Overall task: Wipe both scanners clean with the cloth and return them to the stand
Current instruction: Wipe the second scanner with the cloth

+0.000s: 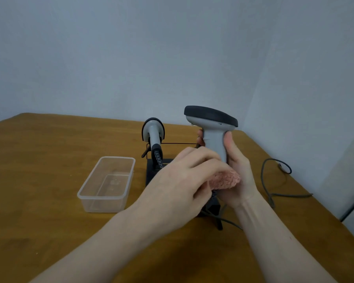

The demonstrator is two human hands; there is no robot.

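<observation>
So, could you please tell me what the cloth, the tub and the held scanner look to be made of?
Cloth: pink and nubbly, likely microfibre or terry, going by its looped texture.
Tub: clear, thin plastic; the table shows through its walls.
Scanner: matte grey hard plastic with a black top, which could be rubber or plastic.

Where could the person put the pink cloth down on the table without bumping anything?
Bare wood lies left of the clear plastic box, and along the near table edge under the forearms. It is crowded around the black stand, where the second scanner hangs, and to the right where the grey cable trails.
</observation>
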